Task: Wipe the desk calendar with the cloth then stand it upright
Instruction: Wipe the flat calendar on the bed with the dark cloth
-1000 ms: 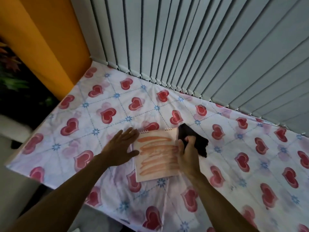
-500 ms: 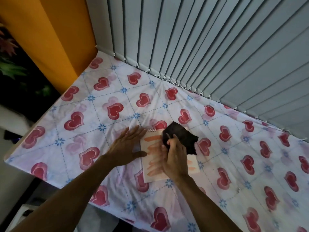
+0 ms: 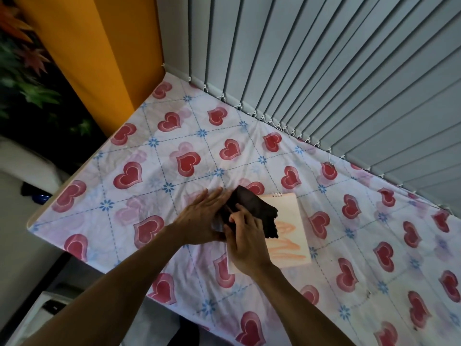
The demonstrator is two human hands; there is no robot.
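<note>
The desk calendar (image 3: 289, 228), a spiral-bound pad with orange brush strokes on a pale page, lies flat on the table. A dark cloth (image 3: 252, 208) rests on its left half, bunched under my right hand (image 3: 245, 242), which presses it down with the fingers closed on it. My left hand (image 3: 199, 221) lies flat with fingers together at the calendar's left edge, touching the cloth's near side. The calendar's left part is hidden by both hands and the cloth.
The table wears a white cloth with red hearts (image 3: 174, 156). Grey vertical blinds (image 3: 324, 71) hang along its far edge. An orange wall (image 3: 99, 58) stands at the far left corner. The table's left edge (image 3: 45, 203) drops to the floor.
My right hand has dragged the cloth leftwards across the calendar, from its right edge to its left half. My left hand has stayed at the left edge. The camera has shifted.
</note>
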